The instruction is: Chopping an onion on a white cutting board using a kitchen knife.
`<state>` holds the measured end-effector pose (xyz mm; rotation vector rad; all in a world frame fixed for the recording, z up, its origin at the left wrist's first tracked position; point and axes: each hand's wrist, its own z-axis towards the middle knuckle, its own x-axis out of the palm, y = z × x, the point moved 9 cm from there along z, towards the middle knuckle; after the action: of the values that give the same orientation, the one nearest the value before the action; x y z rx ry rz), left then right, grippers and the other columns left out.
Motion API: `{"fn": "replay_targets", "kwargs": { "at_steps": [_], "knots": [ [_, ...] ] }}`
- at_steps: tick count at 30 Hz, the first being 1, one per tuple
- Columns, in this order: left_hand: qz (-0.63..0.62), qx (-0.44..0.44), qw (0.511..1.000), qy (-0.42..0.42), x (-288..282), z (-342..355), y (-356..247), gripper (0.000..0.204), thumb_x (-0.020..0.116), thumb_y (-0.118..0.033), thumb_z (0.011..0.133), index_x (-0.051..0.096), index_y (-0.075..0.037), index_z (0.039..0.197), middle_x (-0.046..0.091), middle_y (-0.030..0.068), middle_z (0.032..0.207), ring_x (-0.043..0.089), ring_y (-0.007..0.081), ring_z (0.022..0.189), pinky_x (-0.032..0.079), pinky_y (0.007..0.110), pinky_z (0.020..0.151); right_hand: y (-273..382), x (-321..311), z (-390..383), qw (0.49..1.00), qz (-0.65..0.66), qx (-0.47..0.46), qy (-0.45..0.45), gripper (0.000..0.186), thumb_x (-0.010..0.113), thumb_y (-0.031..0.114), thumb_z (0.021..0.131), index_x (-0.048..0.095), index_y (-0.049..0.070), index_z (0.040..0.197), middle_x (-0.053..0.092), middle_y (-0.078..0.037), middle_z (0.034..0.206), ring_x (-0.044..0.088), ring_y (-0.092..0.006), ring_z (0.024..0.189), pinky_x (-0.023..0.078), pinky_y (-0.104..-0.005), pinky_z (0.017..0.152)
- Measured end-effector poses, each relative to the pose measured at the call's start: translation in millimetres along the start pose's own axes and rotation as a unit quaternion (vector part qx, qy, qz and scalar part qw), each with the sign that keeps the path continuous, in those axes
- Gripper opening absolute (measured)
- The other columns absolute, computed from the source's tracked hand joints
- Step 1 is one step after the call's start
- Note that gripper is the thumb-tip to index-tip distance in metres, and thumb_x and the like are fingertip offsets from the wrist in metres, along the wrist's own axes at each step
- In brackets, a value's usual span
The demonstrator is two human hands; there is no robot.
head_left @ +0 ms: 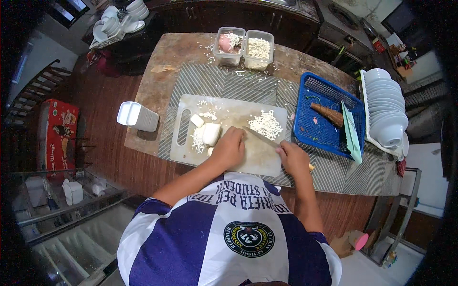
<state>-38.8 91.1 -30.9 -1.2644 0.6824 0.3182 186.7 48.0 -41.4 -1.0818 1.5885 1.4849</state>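
Observation:
My left hand (229,147) is closed at the middle of the white cutting board (254,162), beside the knife blade; what it holds, if anything, is hidden. My right hand (291,156) grips a knife (266,141), its blade angled up-left across the board. A pile of finely diced white food (265,125) sits above the blade. Left of my left hand lie a large white block (211,134), a smaller white piece (197,120) and scattered shreds (197,141). The board rests on striped mats (224,83).
A blue basket (305,135) holding a brown cone-shaped object (324,113) and a pale green item (351,136) is right of the board. Beyond it stands a rack of white bowls (384,102). Two plastic containers (259,50) sit at the back. Stacked white containers (143,119) stand left.

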Motion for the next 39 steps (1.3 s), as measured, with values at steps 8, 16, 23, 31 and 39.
{"fn": "replay_targets", "kwargs": {
  "at_steps": [8,16,23,31,39],
  "knots": [
    [-0.014,0.004,0.998,0.062,-22.6,-1.9,-3.2,0.019,0.062,0.001,0.083,0.067,-0.001,0.101,0.065,0.0196,0.096,0.065,0.0402,0.09,0.054,0.045,0.082,13.6,-0.7,-5.9,0.997,0.074,0.026,-0.011,0.022,0.067,0.031,0.097,0.062,0.01,0.102,0.069,-0.018,0.09,0.067,-0.0426,0.086,0.051,-0.0542,0.07],
    [-0.026,-0.042,0.998,0.048,-66.6,-29.0,17.2,0.026,0.062,0.006,0.083,0.07,-0.001,0.107,0.067,0.0187,0.095,0.067,0.0373,0.09,0.054,0.043,0.082,32.6,14.6,-18.5,0.969,0.229,0.089,0.003,0.022,0.068,0.023,0.097,0.062,0.002,0.103,0.068,-0.023,0.082,0.068,-0.0385,0.074,0.051,-0.0438,0.067],
    [0.003,-0.098,0.995,-0.001,-66.0,-29.9,24.5,0.022,0.066,0.007,0.084,0.071,0.0,0.105,0.07,0.0174,0.097,0.071,0.0314,0.088,0.056,0.037,0.077,57.3,31.0,-13.9,0.966,0.244,0.065,0.056,0.022,0.066,0.022,0.098,0.061,0.002,0.106,0.069,-0.024,0.086,0.068,-0.0404,0.079,0.052,-0.0441,0.072],
    [0.055,-0.024,0.996,0.062,-42.8,-38.7,12.9,0.013,0.063,-0.012,0.091,0.069,-0.002,0.096,0.066,0.0182,0.098,0.067,0.0411,0.087,0.055,0.049,0.076,71.3,38.2,-19.2,0.973,0.205,0.034,0.098,0.027,0.06,0.014,0.099,0.058,0.004,0.124,0.068,-0.028,0.101,0.068,-0.0456,0.097,0.053,-0.0465,0.082],
    [0.17,-0.046,0.97,0.17,5.2,-26.0,18.8,0.017,0.061,-0.011,0.093,0.066,-0.001,0.105,0.063,0.0195,0.102,0.068,0.043,0.086,0.056,0.049,0.075,72.0,41.4,-29.7,0.966,0.237,0.043,0.091,0.032,0.059,0.011,0.098,0.052,0.004,0.128,0.067,-0.033,0.104,0.064,-0.0522,0.1,0.051,-0.0552,0.086]
  ]
}}
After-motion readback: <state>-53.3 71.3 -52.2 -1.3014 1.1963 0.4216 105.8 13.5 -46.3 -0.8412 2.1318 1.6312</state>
